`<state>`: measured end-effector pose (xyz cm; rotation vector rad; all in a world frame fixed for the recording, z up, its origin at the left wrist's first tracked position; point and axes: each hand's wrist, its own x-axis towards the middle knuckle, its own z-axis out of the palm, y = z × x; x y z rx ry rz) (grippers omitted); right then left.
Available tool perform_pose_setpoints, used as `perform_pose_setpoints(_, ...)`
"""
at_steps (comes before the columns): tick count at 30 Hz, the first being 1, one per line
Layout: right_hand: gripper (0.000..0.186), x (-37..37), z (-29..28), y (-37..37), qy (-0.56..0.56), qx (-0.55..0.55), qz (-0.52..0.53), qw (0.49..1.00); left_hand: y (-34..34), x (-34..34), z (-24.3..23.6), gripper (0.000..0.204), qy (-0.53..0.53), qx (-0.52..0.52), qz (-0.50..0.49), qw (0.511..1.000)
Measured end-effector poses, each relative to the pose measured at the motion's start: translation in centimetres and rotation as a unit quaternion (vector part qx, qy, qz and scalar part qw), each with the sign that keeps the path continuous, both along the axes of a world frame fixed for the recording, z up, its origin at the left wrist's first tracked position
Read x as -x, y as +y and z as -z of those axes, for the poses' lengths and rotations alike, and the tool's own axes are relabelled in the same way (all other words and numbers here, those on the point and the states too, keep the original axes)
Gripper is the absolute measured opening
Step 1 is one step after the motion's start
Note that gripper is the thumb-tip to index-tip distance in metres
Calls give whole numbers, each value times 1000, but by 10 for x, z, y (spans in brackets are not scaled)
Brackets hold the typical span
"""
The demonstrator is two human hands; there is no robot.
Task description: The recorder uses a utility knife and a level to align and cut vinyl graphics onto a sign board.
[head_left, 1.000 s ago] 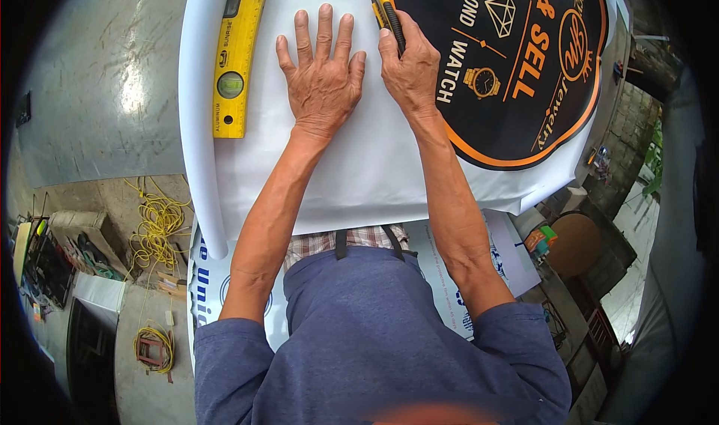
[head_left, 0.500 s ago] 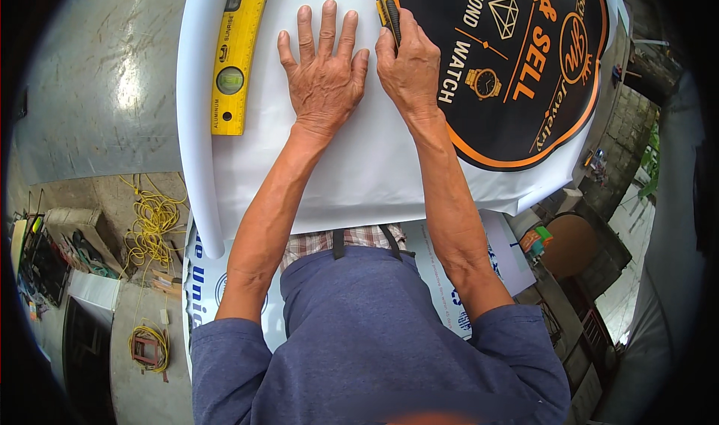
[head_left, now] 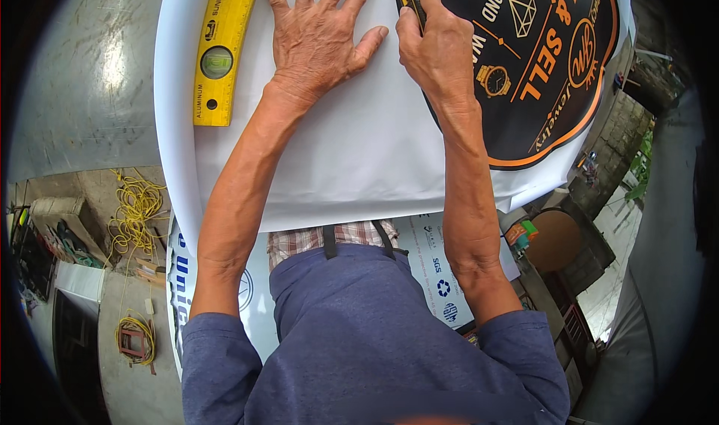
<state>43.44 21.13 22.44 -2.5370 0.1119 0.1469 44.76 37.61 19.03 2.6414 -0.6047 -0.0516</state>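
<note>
My right hand (head_left: 438, 47) grips a yellow-and-black utility knife (head_left: 409, 0) at the left edge of a round black printed graphic (head_left: 558, 73) with an orange border. The knife's tip runs out of the top of the picture. To its left, my left hand (head_left: 318, 32) lies flat with fingers spread on a white sheet (head_left: 352, 148), which carries the graphic. A yellow spirit level (head_left: 217, 69) rests on the sheet's left side, beside its rolled-up edge (head_left: 174, 118); no hand touches it.
Below the sheet shows a pale blue printed panel (head_left: 416, 253). A grey metal surface (head_left: 82, 73) stretches along the left. Tangled yellow cord (head_left: 136, 208) and a wound coil (head_left: 136, 339) lie on the floor at left. A round brown board (head_left: 556, 241) stands at right.
Both hands have shifted toward the far side, the left partly leaving the picture's top. The right hand keeps the utility knife and has moved along the graphic's edge. The view has shifted slightly.
</note>
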Motion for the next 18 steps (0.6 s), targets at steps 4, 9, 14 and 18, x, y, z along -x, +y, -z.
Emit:
perform_pose_setpoints(4, 9, -6, -7, 13, -55, -2, 6, 998, 4, 1, 0, 82, 16, -2, 12, 1000)
perform_pose_setpoints(9, 20, -7, -12, 14, -68, -32, -1, 997, 5, 1, -1, 86, 22, -1, 16, 1000)
perform_pose_setpoints(14, 19, -5, -10, 14, -50, -12, 1, 999, 4, 1, 0, 87, 27, -1, 16, 1000)
perform_pose_setpoints(18, 18, -5, -11, 16, -65, -13, 4, 998, 5, 0, -2, 90, 37, -5, 23, 999)
